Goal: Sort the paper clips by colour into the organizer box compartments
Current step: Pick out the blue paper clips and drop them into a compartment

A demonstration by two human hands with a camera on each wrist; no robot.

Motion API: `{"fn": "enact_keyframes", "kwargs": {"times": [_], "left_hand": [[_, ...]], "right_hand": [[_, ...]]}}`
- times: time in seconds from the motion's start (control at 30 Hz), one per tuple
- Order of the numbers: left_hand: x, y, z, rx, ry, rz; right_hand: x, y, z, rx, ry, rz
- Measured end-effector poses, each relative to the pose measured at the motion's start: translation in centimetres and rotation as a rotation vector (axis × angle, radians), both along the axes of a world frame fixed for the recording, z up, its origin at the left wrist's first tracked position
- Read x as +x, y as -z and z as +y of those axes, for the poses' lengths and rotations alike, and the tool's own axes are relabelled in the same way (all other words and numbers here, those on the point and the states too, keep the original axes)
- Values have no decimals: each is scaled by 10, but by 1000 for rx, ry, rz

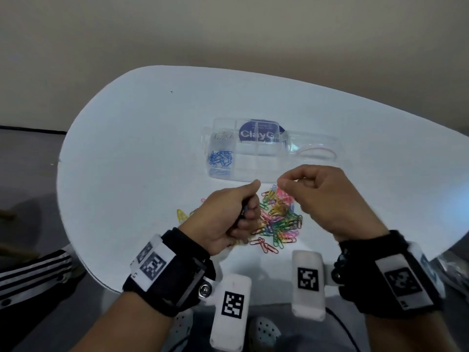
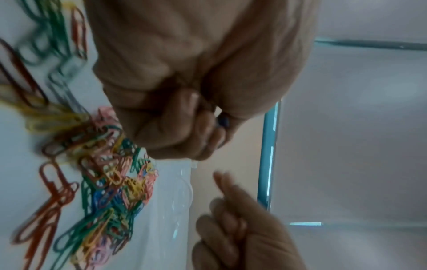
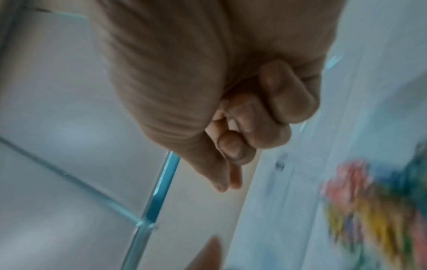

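Observation:
A heap of mixed-colour paper clips (image 1: 279,219) lies on the white table (image 1: 127,148), in front of the clear organizer box (image 1: 253,161). The box's left compartments hold blue clips (image 1: 220,158) and pale clips (image 1: 224,135). My left hand (image 1: 250,201) is a fist over the heap's left edge. It grips a few blue clips (image 2: 223,121) that peek out between the curled fingers. My right hand (image 1: 280,182) hovers above the heap's far side with fingers curled and thumb and forefinger tips together (image 3: 227,183). I see nothing between them.
The box's open lid (image 1: 314,146) lies to the right with a red rubber band (image 1: 317,153) in it. A yellow clip (image 1: 180,214) and red clips (image 1: 264,245) lie apart from the heap. The table's near edge runs just under my wrists.

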State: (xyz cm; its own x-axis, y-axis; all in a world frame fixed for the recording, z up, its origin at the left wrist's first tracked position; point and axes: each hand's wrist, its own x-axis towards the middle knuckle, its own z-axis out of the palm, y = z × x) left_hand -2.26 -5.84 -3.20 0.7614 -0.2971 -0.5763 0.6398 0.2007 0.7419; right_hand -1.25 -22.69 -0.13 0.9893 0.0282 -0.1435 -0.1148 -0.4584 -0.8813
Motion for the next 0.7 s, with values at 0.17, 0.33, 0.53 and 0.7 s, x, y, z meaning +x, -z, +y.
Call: {"fn": "enact_keyframes", "kwargs": {"times": [0.17,0.33,0.53,0.7], "left_hand": [[4,1,-21,119,70,-93],[5,8,-29,544,173,-344],[4,14,-24,836,345,-448],[7,19,-19,967,428,-492]], "right_hand": [[3,19,-55,-293,113,109],[-3,35,-52,-472,37,191],[-2,40,-38,-528,-164,153],[-2,39,-40,-540,-187,164]]}}
